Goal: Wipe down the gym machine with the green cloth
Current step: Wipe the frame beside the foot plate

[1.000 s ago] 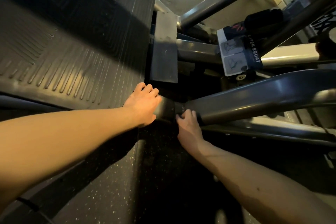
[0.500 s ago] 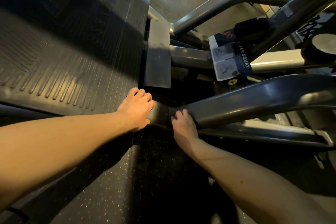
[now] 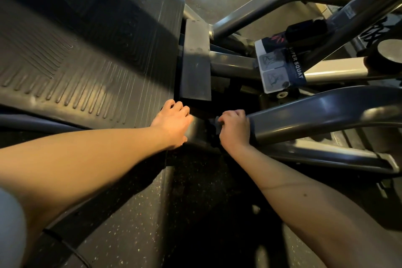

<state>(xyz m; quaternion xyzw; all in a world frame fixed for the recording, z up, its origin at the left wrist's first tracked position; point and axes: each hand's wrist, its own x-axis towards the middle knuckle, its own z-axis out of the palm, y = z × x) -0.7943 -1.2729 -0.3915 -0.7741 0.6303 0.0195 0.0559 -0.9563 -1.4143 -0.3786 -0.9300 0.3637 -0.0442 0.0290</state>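
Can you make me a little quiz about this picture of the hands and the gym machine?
1. Which words are on the label? A) LEG PRESS B) SUPER SQUAT C) ROWING
2. True or false: the left hand floats in the air, touching nothing.
3. Fill in: the right hand bunches a dark cloth against the grey ____.
Key: 1 B. 2 False, it rests on the bar. 3 bar.
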